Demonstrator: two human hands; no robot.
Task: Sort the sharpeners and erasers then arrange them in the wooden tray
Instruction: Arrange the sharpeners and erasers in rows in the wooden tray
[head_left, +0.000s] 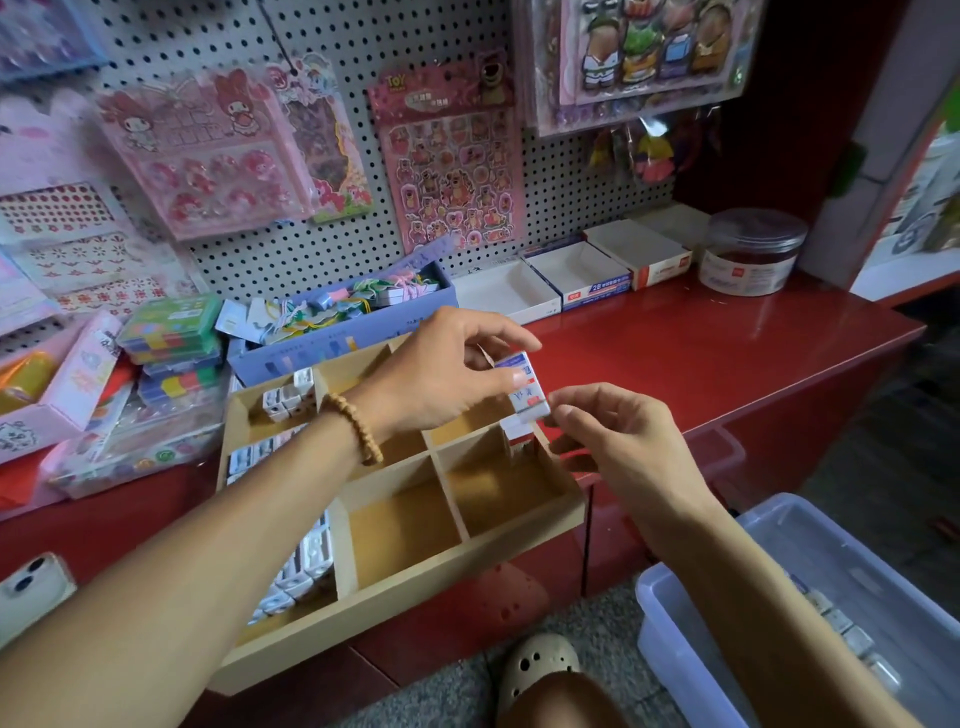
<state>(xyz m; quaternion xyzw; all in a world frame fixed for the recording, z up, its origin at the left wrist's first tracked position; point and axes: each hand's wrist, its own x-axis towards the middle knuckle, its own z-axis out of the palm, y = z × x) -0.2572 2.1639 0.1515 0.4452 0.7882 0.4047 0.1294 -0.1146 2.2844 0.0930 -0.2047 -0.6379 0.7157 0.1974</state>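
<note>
**Gently: a light, sleeved eraser over the tray**

Your left hand (441, 374) and right hand (613, 436) both pinch one paper-sleeved eraser (524, 389) above the wooden tray (405, 597) on the red counter (727, 353), over its right compartments. It looks light, firm and slightly slick; hold it by the long side edges.

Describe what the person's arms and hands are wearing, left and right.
Both forearms are bare, with no sleeves in view. The left hand has a bracelet of round tan wooden beads around its wrist. The right hand shows no rings, watch or gloves, and neither does the left.
</note>
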